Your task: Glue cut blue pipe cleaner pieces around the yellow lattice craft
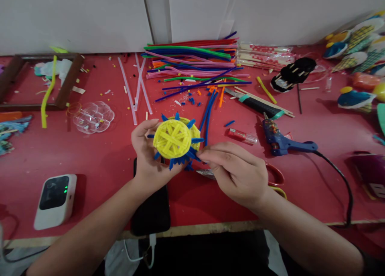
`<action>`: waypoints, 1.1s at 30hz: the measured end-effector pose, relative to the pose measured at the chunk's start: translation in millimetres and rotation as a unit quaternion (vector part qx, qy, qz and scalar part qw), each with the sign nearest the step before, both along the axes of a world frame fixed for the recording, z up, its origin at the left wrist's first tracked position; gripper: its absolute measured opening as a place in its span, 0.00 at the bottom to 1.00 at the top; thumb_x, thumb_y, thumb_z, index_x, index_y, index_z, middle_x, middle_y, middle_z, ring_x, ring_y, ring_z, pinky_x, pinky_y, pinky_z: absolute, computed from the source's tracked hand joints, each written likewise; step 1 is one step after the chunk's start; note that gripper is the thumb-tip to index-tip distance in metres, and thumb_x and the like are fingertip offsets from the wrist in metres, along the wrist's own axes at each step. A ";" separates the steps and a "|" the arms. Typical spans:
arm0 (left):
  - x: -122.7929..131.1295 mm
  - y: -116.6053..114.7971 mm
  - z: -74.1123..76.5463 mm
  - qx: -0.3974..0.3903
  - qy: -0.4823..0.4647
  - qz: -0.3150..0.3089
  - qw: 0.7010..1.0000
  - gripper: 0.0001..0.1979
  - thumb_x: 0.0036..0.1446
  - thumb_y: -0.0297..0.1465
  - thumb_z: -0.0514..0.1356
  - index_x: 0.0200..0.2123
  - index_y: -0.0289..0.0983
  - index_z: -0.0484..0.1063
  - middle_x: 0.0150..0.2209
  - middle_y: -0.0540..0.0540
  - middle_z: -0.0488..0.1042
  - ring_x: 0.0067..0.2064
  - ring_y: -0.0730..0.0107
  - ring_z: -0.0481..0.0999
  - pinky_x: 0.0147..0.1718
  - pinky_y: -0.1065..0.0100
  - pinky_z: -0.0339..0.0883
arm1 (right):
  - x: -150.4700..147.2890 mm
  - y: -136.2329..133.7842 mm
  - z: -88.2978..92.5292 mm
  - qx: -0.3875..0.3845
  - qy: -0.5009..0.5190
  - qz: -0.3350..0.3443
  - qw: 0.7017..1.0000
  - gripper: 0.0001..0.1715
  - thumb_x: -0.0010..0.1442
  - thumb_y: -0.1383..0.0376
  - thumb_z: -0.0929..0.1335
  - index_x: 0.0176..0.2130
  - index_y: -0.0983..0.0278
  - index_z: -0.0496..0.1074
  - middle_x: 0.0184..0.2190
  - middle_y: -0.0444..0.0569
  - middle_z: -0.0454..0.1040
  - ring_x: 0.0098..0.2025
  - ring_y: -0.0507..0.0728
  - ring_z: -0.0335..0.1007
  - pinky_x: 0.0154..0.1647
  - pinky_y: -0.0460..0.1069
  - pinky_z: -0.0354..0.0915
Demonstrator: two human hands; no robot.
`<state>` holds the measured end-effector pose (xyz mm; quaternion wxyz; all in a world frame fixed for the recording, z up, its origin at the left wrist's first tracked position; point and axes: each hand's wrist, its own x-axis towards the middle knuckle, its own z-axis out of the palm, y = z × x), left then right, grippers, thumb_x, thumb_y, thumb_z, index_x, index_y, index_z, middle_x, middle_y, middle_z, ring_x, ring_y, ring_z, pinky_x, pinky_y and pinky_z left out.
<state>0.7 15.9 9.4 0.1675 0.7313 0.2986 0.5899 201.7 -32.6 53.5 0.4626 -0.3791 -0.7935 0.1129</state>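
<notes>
My left hand (147, 152) is wrapped round a wheel (172, 139) made of yellow pipe cleaners, with crossed spokes on its front disc and a second yellow disc behind. Short blue pipe-cleaner pieces stick out around its rim, crowded closer together along the bottom. At the wheel's lower right edge, my right hand (237, 172) pinches the end of a blue pipe-cleaner piece (195, 155) between thumb and forefinger. Two longer blue pipe cleaners (208, 115) lie on the table just behind. Under my right hand, scissors (275, 174) are partly hidden.
A blue glue gun (278, 138) with a black cord lies right, near a utility knife (258, 105). Bundled coloured pipe cleaners (192, 55) lie at the back. A phone (152, 208) is under my left wrist. A white device (55, 202) and clear tray (94, 117) sit left.
</notes>
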 end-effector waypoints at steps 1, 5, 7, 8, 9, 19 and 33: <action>-0.2 0.2 -0.4 0.000 -0.002 -0.002 1.000 0.50 0.38 0.37 0.77 0.65 0.48 0.60 0.52 0.46 0.62 0.49 0.67 0.70 0.43 0.67 0.73 | -0.3 -0.1 -0.1 0.001 0.002 0.001 1.000 0.16 0.61 0.81 0.65 0.43 0.67 0.77 0.39 0.50 0.82 0.42 0.51 0.80 0.48 0.42 0.75; -1.0 0.4 -3.0 -0.001 -0.002 0.003 1.000 0.51 0.37 0.39 0.77 0.65 0.48 0.60 0.52 0.46 0.61 0.49 0.67 0.70 0.43 0.67 0.74 | -1.7 -1.1 0.6 0.010 0.021 -0.001 1.000 0.15 0.61 0.79 0.67 0.44 0.67 0.76 0.38 0.50 0.82 0.41 0.52 0.80 0.46 0.44 0.76; -2.0 -0.3 -5.7 -0.013 -0.011 0.003 1.000 0.51 0.37 0.39 0.77 0.64 0.50 0.59 0.53 0.46 0.61 0.50 0.66 0.70 0.46 0.64 0.74 | -2.3 -1.3 0.8 0.006 0.043 -0.012 0.999 0.15 0.61 0.78 0.67 0.45 0.66 0.75 0.38 0.50 0.82 0.41 0.54 0.79 0.45 0.47 0.76; -2.6 -0.8 -7.2 -0.026 -0.021 0.003 0.999 0.51 0.37 0.38 0.77 0.64 0.50 0.59 0.54 0.46 0.60 0.52 0.65 0.70 0.48 0.63 0.74 | -2.5 -1.2 0.7 -0.002 0.056 -0.024 0.998 0.15 0.61 0.77 0.67 0.45 0.65 0.74 0.38 0.50 0.81 0.40 0.54 0.79 0.44 0.48 0.76; -3.4 -1.3 -8.7 -0.045 -0.032 0.005 0.998 0.51 0.39 0.36 0.77 0.64 0.51 0.57 0.55 0.47 0.60 0.54 0.65 0.69 0.50 0.63 0.73 | -2.6 -0.9 0.3 -0.014 0.068 -0.039 0.997 0.14 0.61 0.77 0.67 0.45 0.65 0.74 0.36 0.50 0.80 0.39 0.54 0.78 0.42 0.48 0.76; -4.6 2.5 -7.1 -0.058 -0.044 0.026 0.997 0.50 0.35 0.38 0.78 0.61 0.50 0.59 0.54 0.48 0.60 0.53 0.64 0.70 0.50 0.59 0.74 | -4.3 1.5 1.2 -0.125 0.110 -0.037 0.985 0.03 0.63 0.68 0.70 0.40 0.65 0.74 0.30 0.46 0.77 0.31 0.50 0.74 0.34 0.45 0.71; 0.2 2.1 -4.9 0.041 0.001 0.007 0.999 0.50 0.36 0.41 0.77 0.62 0.43 0.62 0.54 0.42 0.59 0.50 0.62 0.71 0.44 0.60 0.73 | -6.6 1.5 2.0 -0.159 0.144 -0.005 0.977 0.07 0.61 0.70 0.70 0.30 0.63 0.73 0.25 0.44 0.75 0.26 0.49 0.69 0.27 0.45 0.67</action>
